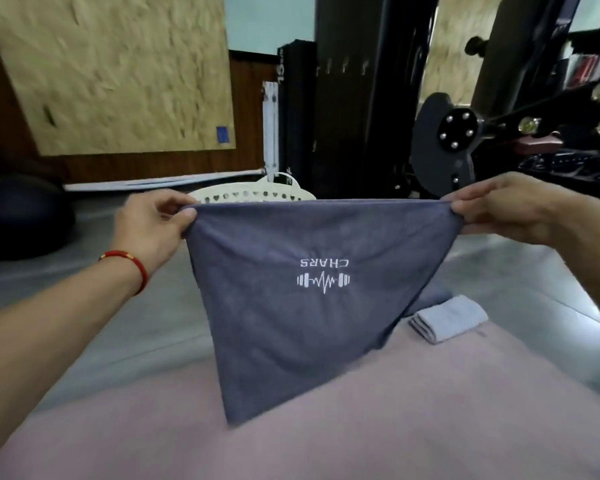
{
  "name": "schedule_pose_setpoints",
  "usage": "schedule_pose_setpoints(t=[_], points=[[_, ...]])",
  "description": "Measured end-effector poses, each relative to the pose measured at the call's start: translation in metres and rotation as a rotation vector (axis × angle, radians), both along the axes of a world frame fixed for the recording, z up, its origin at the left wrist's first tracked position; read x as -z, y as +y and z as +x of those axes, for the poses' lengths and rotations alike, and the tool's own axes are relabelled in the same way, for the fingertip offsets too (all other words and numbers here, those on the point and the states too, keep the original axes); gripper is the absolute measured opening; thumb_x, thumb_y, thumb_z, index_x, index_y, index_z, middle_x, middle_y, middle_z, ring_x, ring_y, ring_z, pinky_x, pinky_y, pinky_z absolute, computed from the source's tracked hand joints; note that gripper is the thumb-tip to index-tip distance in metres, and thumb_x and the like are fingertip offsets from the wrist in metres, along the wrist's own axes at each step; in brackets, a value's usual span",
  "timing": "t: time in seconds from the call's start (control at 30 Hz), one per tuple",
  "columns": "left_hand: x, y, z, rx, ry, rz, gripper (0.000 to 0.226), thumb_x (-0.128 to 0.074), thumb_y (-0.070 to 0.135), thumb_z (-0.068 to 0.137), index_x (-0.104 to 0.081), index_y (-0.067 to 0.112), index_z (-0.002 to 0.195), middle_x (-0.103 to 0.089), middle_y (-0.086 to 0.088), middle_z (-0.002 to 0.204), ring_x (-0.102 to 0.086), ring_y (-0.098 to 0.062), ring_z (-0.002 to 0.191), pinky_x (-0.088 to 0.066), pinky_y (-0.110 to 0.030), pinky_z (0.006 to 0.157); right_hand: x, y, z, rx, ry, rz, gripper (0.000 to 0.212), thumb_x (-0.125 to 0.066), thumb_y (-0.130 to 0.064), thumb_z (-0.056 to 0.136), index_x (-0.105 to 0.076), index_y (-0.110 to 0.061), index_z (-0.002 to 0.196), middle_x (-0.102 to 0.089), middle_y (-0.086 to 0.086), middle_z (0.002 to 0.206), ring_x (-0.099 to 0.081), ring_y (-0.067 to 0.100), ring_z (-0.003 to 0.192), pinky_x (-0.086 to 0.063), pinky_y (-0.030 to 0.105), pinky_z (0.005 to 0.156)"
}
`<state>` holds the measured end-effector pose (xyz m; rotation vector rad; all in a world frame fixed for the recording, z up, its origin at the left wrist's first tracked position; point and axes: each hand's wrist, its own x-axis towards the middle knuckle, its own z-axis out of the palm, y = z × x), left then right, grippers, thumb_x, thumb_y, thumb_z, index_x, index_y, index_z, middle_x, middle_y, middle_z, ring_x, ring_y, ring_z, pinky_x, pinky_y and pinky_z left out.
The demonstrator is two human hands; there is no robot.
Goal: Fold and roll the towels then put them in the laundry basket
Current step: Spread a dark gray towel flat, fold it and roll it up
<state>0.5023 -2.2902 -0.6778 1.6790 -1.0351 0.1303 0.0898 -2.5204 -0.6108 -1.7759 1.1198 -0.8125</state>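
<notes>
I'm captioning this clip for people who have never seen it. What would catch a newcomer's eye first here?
First, the grey-blue towel stretched in mid-air at centre, its top corners pinched by the left hand and right hand, with a white upside-down CHARS barbell logo. Next, a folded light grey towel lying on the pink surface to the lower right. Behind the towel's top edge peeks the cream laundry basket.

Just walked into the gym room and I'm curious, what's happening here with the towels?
A person is holding up a dark grey towel by its top corners, left hand on one and right hand on the other, so it hangs stretched over a pink towel spread below. The embroidered barbell logo reads upside down from this view. One light grey folded towel lies to the right. The white laundry basket sits just behind the raised towel; what it holds is hidden.
</notes>
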Motion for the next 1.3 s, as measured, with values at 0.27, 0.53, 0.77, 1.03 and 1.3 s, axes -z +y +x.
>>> schedule_pose_setpoints(t=[0.27,0.53,0.77,1.03,1.3], points=[[0.030,0.092,0.009,-0.252,0.144,-0.040,0.015,-0.070,0.010,0.091,-0.074,0.025,0.093,-0.073,-0.003,0.090,-0.069,-0.020,0.087,-0.059,-0.042,0.086,0.036,0.010,0.082,-0.130,0.138,-0.305,0.014,-0.066,-0.006,0.095,-0.075,-0.016,0.089,-0.075,0.014,0.086,-0.074,0.031,0.088,-0.062,0.041,0.080],[0.037,0.132,-0.002,-0.338,0.008,0.072,0.012,-0.071,0.009,0.090,-0.074,0.020,0.093,-0.071,-0.001,0.079,-0.064,-0.011,0.063,-0.054,-0.019,0.062,0.055,0.013,0.103,-0.153,0.224,-0.552,0.013,-0.066,-0.015,0.096,-0.078,-0.019,0.101,-0.073,0.001,0.080,-0.068,0.013,0.075,-0.058,0.039,0.084],[0.040,0.116,0.001,-0.386,0.059,0.110,0.006,-0.065,0.012,0.096,-0.069,0.016,0.097,-0.070,-0.008,0.080,-0.066,-0.022,0.061,-0.055,-0.028,0.050,0.064,0.010,0.109,-0.161,0.148,-0.338,0.011,-0.055,-0.014,0.103,-0.066,-0.010,0.100,-0.071,0.021,0.067,-0.070,0.024,0.054,-0.059,0.031,0.054],[0.065,0.089,0.005,-0.300,0.309,0.019,0.011,-0.063,0.002,0.095,-0.067,0.007,0.104,-0.067,-0.010,0.099,-0.071,-0.022,0.091,-0.062,-0.027,0.076,0.119,-0.012,0.124,-0.204,-0.147,-0.106,0.021,-0.052,-0.006,0.104,-0.062,-0.017,0.089,-0.068,0.021,0.099,-0.072,0.023,0.084,-0.060,0.036,0.091],[0.131,0.146,-0.015,-0.205,0.035,0.469,0.008,-0.072,0.010,0.089,-0.068,0.016,0.093,-0.073,0.001,0.083,-0.071,-0.007,0.076,-0.049,-0.012,0.069,0.167,0.013,0.086,-0.302,-0.012,0.053,0.015,-0.056,-0.006,0.100,-0.064,0.008,0.103,-0.066,0.024,0.094,-0.072,0.027,0.089,-0.057,0.013,0.065]])
